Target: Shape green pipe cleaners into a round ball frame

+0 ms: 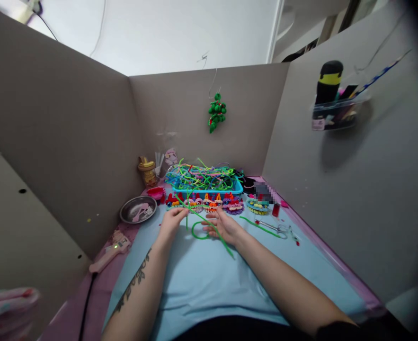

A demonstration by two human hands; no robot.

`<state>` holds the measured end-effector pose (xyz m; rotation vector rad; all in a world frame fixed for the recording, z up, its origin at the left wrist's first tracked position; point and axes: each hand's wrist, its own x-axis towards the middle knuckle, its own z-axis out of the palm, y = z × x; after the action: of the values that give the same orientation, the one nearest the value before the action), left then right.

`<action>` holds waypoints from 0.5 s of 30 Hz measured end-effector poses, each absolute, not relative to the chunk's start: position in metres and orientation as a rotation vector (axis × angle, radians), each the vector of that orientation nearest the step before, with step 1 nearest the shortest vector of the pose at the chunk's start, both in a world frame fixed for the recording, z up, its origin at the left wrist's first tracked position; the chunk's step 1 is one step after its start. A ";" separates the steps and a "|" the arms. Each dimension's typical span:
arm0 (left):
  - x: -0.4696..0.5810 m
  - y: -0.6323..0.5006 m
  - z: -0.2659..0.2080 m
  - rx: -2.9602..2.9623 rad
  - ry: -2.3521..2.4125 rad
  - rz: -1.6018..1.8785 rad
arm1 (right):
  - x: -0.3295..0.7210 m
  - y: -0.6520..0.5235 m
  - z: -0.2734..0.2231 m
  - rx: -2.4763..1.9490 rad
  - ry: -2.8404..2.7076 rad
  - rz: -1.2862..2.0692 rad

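Over the blue cloth, my left hand (173, 219) is closed in a pinch on green pipe cleaners (197, 214) that cross just beyond its fingertips. One piece forms a loop between my hands, and a long end slants down to the right. My right hand (226, 226) has its fingers stretched and apart, palm turned left, with the slanting strand passing across them; no firm grip shows. Just behind my hands stands a row of colourful pipe-cleaner pieces (213, 202). Another green pipe cleaner (249, 222) lies to the right, beside scissors (273, 228).
A blue tray (209, 193) heaped with pipe cleaners stands at the back. On the left are a metal bowl (125, 211), a pink glue gun (105, 258) and a gold-lidded jar (146, 171). Grey partitions enclose the table; a clear holder (333, 113) hangs on the right one.
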<state>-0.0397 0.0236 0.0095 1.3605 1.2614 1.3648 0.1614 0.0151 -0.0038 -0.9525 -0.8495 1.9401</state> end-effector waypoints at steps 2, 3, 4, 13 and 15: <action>-0.043 0.026 0.009 1.310 1.290 1.396 | 0.160 0.013 -0.005 -0.887 -0.888 2.057; -0.044 0.027 0.008 1.301 1.296 1.392 | 0.160 0.013 -0.006 -0.883 -0.927 2.063; -0.045 0.027 0.008 1.296 1.292 1.385 | 0.160 0.013 -0.008 -0.892 -0.975 2.041; -0.043 0.024 0.006 1.332 1.130 1.224 | 0.185 0.026 -0.005 -1.031 -1.449 1.724; -0.044 0.022 0.008 1.358 1.145 1.155 | 0.191 0.028 -0.003 -1.047 -1.509 1.735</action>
<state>-0.0435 0.0217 0.0082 1.3581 1.1455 1.1551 0.1907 0.0284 -0.0032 -1.0469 -1.5087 1.7348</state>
